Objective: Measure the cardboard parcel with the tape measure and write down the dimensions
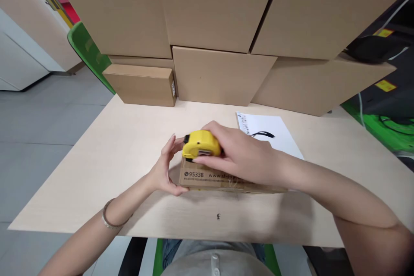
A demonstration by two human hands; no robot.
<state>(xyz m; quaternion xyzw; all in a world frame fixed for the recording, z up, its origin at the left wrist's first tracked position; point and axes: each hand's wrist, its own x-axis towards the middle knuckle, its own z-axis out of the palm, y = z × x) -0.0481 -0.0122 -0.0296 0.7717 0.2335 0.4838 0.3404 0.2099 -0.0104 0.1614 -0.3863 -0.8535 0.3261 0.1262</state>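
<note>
A flat cardboard box (203, 182) with printed text and a phone number on its near side lies on the table in front of me. Around its left end, my left hand (166, 170) grips with the thumb at the near corner and the fingers toward the far side. My right hand (241, 151) is wrapped round a yellow tape measure (200, 143), held over the box's left part. Much of the box's top is hidden under my right hand and forearm. Whether any blade is pulled out I cannot tell.
Behind the box lies a white notebook (281, 131) with a black strap (263, 134) over it. A small closed carton (145, 88) stands at the back left. Large cardboard boxes (220, 77) are stacked along the table's far edge. A green chair (87, 51) stands beyond the left side.
</note>
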